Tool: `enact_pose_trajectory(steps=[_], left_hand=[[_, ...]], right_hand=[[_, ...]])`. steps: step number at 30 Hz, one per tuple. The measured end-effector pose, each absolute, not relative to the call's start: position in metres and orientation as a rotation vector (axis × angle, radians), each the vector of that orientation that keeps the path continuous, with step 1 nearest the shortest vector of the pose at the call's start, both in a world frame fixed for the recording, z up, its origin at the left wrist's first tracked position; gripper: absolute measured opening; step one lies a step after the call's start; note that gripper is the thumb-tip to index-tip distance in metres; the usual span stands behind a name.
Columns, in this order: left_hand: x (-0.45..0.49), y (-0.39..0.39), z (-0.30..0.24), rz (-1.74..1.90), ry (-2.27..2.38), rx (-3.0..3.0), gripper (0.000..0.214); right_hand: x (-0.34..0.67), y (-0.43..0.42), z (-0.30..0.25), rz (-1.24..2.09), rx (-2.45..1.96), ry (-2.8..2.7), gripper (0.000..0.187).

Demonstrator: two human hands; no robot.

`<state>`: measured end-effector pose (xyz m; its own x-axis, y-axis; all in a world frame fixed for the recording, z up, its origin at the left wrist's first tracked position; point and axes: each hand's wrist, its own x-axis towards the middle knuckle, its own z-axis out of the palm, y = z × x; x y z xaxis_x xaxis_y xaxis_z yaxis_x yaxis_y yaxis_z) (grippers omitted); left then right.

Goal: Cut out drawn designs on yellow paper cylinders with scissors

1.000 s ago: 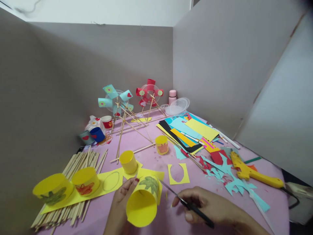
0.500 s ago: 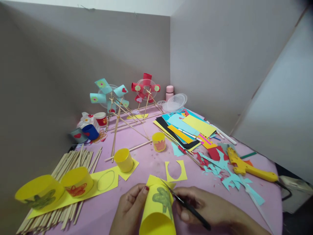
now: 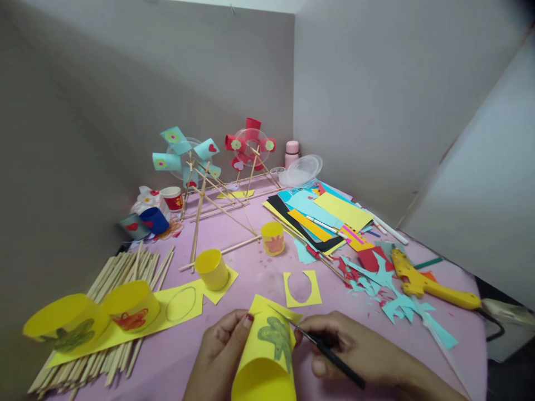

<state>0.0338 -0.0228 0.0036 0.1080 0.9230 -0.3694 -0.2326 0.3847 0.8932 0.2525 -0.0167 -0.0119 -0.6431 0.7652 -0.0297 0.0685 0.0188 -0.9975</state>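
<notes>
Yellow paper, rolled into a tube point(image 3: 261, 351), sits in front of me near the bench's front edge, its mouth towards me and a dark green scribbled drawing point(image 3: 273, 337) on its upper side. My left hand point(image 3: 223, 351) grips it by the side, fingers closed against the paper. At the tube's far end is a flat yellow piece point(image 3: 262, 303), and the thin tip of a black-handled cutting tool point(image 3: 340, 365) reaches over it. The fingers of my right hand point(image 3: 355, 348) are curled around that tool.

Just beyond, on the bench point(image 3: 246, 273), lies a yellow square with a rounded cut-out point(image 3: 315, 289). A small plain cup point(image 3: 213, 273) stands to its left, and one with an orange drawing point(image 3: 272, 239) farther back. Over to my left, two wider yellow cups, one with a red drawing point(image 3: 129, 312), one with a green point(image 3: 67, 326), stand on a yellow strip point(image 3: 181, 303) lying across a pile of wooden sticks point(image 3: 112, 273). On my right I see blue scraps point(image 3: 399, 309), a yellow glue gun point(image 3: 438, 289) and stacked coloured sheets point(image 3: 343, 211). At the back stand a blue-flapped wheel point(image 3: 184, 157), a red-flapped wheel point(image 3: 251, 142) and a pink bottle point(image 3: 292, 156).
</notes>
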Motion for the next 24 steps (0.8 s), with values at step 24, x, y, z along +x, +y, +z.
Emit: enact_pose_trajectory(steps=[24], left_hand=[[0.0315, -0.0186, 0.0056, 1.052, 1.144, 0.580, 0.027]], right_hand=[[0.2521, -0.0182, -0.0173, 1.824, -0.821, -1.679, 0.039]])
